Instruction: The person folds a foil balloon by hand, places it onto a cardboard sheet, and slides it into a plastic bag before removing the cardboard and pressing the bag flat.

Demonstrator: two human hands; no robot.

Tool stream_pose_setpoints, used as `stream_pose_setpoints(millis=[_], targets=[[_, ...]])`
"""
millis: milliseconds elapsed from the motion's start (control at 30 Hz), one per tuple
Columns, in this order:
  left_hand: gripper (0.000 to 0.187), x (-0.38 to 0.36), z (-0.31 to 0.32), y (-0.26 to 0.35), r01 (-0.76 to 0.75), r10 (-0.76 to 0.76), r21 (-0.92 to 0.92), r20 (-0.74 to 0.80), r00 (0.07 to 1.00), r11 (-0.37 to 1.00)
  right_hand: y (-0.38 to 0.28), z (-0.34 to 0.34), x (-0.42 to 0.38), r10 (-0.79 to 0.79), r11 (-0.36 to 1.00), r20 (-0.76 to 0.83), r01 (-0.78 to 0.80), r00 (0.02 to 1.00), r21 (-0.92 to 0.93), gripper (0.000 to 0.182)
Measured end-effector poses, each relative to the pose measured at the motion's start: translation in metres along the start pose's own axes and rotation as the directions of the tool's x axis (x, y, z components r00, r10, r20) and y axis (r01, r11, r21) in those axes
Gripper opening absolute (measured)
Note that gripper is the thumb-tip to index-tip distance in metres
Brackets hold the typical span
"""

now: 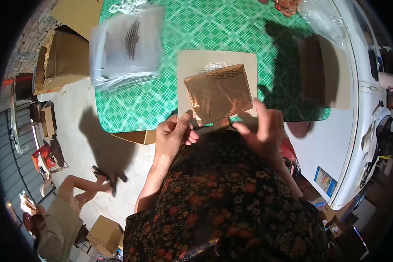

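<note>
A shiny copper-coloured foil packet [220, 94] with small dark printed text along its far side lies tilted on a flat brown cardboard sheet [187, 61]. A small bundle of white string [215, 66] shows at the packet's far edge. My left hand [172, 133] is closed, thumb against curled fingers, at the near left corner of the sheet. What it pinches, if anything, I cannot make out. At the packet's right side, my right hand [265, 126] has its fingers apart, with the index fingertip close to the packet's edge. A small coppery flap [221, 124] sticks out at the near edge.
A stack of clear plastic bags [118, 52] lies on the green checked tablecloth [192, 26] at left. Another cardboard piece [321, 72] is at right, beside a white surface [323, 144]. Open cardboard boxes [67, 61] stand at far left. A seated person's leg [81, 185] shows lower left.
</note>
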State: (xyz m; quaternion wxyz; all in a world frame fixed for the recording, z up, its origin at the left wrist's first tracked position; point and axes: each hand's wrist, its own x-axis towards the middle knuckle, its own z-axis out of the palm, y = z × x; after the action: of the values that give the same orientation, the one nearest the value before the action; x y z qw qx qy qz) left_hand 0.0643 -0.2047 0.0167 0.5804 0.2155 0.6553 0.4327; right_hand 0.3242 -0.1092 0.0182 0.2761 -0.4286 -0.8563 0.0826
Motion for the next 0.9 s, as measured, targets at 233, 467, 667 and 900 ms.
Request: stream_pose_setpoints(millis=[233, 467, 667, 900], targets=[[0.045, 0.001, 0.003, -0.002, 0.021, -0.020, -0.023, 0.019, 1.000, 1.000, -0.015, 0.028, 0.018, -0.149, 0.988, 0.032, 0.150, 0.988, -0.030, 0.074], [0.043, 0.002, 0.003, -0.005, 0.038, -0.038, 0.001, 0.043, 0.998, 0.999, -0.016, 0.039, 0.032, -0.152, 0.987, 0.014, 0.153, 0.988, -0.046, 0.073], [0.040, 0.004, 0.000, -0.007, 0.031, -0.032, 0.028, 0.059, 0.998, 0.999, -0.014, 0.044, 0.041, -0.140, 0.990, 0.046, 0.141, 0.989, -0.029, 0.071], [0.046, 0.000, -0.001, 0.002, 0.030, -0.034, 0.087, 0.045, 0.998, 0.996, 0.000, 0.019, 0.033, -0.185, 0.976, 0.016, 0.181, 0.983, 0.124, 0.046]])
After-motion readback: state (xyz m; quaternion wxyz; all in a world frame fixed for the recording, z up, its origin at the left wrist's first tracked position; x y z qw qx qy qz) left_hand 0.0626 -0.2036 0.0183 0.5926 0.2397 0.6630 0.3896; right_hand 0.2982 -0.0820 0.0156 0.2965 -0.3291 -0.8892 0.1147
